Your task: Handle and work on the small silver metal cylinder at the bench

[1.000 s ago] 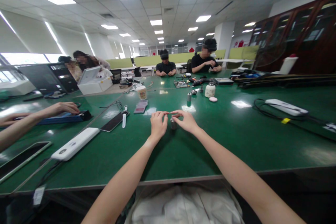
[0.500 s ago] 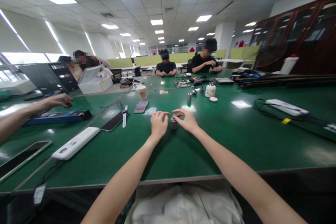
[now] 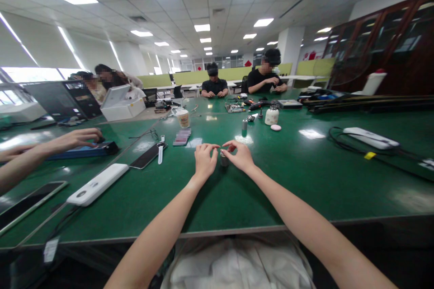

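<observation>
A small grey metal cylinder [image 3: 224, 160] stands upright on the green table, right in front of me. My left hand [image 3: 205, 159] is just left of it, with fingers bent and the fingertips brought over its top. On the other side, my right hand [image 3: 240, 155] has its thumb and forefinger curled in a pinch close above the cylinder. The fingertips of both hands nearly meet there. Anything between them is too small to make out. Farther off stands a second silver cylinder [image 3: 244, 125].
Behind lie a white jar [image 3: 271, 116], its pink lid [image 3: 275, 128] and a paper cup [image 3: 183, 119]. To the left are a watch [image 3: 160, 154], a white power strip [image 3: 97, 184] and a co-worker's hand [image 3: 76, 139] at a blue case [image 3: 73, 151]. Another power strip [image 3: 370, 138] with cables lies right.
My right fingers shift slightly over the cylinder; my left hand stays put. The co-worker's hand at the left lifts off the blue case and comes back onto it.
</observation>
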A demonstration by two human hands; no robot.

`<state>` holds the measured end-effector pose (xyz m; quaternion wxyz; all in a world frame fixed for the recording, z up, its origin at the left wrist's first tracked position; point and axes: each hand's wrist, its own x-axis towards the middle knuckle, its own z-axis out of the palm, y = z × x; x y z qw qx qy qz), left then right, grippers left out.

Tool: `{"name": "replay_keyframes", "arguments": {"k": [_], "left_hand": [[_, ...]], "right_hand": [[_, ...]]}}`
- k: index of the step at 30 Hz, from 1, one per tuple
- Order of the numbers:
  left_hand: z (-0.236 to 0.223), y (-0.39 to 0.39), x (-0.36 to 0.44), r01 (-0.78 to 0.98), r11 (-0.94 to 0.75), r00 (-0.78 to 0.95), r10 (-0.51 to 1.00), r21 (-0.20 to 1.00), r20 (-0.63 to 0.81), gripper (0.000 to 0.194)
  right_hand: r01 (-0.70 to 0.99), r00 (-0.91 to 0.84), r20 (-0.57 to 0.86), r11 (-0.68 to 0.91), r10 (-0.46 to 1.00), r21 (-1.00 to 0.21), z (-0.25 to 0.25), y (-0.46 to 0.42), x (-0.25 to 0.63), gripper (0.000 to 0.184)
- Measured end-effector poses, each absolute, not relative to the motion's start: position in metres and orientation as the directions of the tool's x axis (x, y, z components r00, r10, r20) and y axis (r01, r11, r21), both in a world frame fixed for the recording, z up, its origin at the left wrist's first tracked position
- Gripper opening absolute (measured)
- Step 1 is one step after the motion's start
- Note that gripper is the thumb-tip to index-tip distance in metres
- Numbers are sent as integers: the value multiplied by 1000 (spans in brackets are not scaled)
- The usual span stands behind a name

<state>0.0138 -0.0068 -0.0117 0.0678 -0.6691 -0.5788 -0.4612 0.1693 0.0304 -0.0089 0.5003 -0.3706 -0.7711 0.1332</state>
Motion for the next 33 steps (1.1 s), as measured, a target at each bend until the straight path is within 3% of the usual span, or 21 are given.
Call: {"name": "replay_keyframes", "arguments": {"k": [9,18,20,24,33], "left_hand": [[-11,-7,13,836,-316,-100,715,448,692,20],[-12,-7,14,843,-323,-89,704,429,704,21],[-12,-7,14,842,-326,-89,702,431,706,21],[-12,-7,13,840,-327,-92,701,433,707,21],[-10,-8,14,843,-324,-95,696,429,712,21]], "right_hand": [[381,-281,653,706,703,-597,-14,34,168,20],[216,-76,602,603,795,-768,-14,56,178,18],[305,-63,567,557,821,-772,-21,67,189,15],[566,-131,517,492,846,-661,-40,83,209,13],[581,-107,509,469,854,-666,-49,91,214,14]]}}
